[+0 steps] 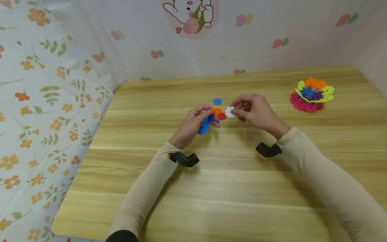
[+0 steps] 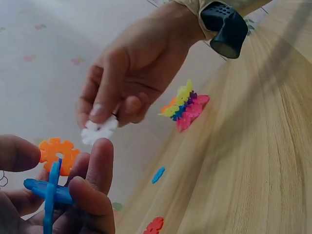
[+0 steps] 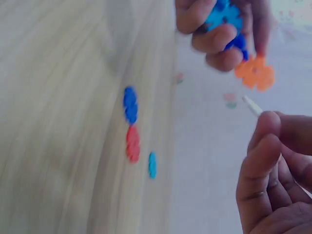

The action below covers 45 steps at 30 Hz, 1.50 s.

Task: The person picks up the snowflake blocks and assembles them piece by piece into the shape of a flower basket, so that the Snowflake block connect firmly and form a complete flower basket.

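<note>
In the head view my left hand [image 1: 193,122] holds a cluster of interlocking snowflake discs. It includes light and dark blue discs [image 1: 204,126] and an orange disc [image 1: 216,111], which appears joined to the blue ones. Between thumb and fingers, my right hand [image 1: 255,111] pinches a white snowflake disc [image 1: 229,112]. The white disc [image 2: 98,130] is held close to the orange disc [image 2: 59,156], with a gap visible in the right wrist view. Fingers partly hide the blue discs.
Loose discs lie on the wooden table [image 1: 211,195]: a red one [image 1: 222,116], a light blue one [image 1: 217,101] and a dark blue one [image 3: 130,105]. A flower-shaped assembly of pink, yellow, orange and blue discs [image 1: 311,95] stands at the right. Patterned cloth hangs behind.
</note>
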Available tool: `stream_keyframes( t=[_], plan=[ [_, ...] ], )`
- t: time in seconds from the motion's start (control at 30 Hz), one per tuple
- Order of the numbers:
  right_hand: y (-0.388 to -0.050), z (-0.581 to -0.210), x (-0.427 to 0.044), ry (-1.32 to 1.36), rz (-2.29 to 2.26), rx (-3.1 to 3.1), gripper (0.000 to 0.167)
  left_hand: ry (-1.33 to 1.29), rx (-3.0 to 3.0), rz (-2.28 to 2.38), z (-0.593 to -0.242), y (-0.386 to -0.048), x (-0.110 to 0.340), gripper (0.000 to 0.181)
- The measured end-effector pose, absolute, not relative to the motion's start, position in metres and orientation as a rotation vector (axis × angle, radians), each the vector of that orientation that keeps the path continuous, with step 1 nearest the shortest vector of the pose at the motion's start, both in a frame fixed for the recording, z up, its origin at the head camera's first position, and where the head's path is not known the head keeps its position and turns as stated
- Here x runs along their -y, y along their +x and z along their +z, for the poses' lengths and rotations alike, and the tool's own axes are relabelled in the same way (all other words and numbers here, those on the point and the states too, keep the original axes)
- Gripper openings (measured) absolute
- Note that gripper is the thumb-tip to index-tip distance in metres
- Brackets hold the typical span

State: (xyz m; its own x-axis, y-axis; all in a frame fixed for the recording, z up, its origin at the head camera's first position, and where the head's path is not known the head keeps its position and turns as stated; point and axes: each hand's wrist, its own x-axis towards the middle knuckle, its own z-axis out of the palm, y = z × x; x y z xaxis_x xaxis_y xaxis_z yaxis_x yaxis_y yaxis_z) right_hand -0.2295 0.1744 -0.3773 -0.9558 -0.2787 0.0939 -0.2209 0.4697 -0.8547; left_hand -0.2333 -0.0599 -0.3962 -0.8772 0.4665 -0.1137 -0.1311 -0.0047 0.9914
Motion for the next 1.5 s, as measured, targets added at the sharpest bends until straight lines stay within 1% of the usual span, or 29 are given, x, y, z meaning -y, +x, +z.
stream_keyframes(
  t=[0.13,0.27,0.4,0.8,1.17,1.33,1.5],
  plan=[
    [-0.224,-0.371,-0.168,-0.394,-1.651,-2.593,0.017,0.346,-1.859,1.932,-0.397,-0.234,0.059,0.024],
    [-0.222,-0.369,-0.164,-0.419,-1.720,-2.571,0.018,0.339,-1.862,1.918,-0.396,-0.233,0.059,0.023],
    [-0.221,-0.370,-0.162,-0.464,-1.694,-2.595,0.017,0.361,-1.886,1.902,-0.395,-0.232,0.059,0.020],
    [-0.219,-0.367,-0.160,-0.461,-1.553,-2.649,0.012,0.511,-1.936,1.867,-0.398,-0.231,0.060,0.018],
    [-0.216,-0.375,-0.160,-0.550,-1.608,-2.635,0.013,0.500,-1.991,1.824,-0.399,-0.230,0.061,0.021],
    [-0.210,-0.375,-0.159,-0.558,-1.642,-2.644,0.013,0.579,-2.020,1.806,-0.401,-0.232,0.062,0.024],
    [-0.207,-0.374,-0.156,-0.579,-1.661,-2.645,0.009,0.673,-2.110,1.767,-0.402,-0.232,0.061,0.020]
  ],
)
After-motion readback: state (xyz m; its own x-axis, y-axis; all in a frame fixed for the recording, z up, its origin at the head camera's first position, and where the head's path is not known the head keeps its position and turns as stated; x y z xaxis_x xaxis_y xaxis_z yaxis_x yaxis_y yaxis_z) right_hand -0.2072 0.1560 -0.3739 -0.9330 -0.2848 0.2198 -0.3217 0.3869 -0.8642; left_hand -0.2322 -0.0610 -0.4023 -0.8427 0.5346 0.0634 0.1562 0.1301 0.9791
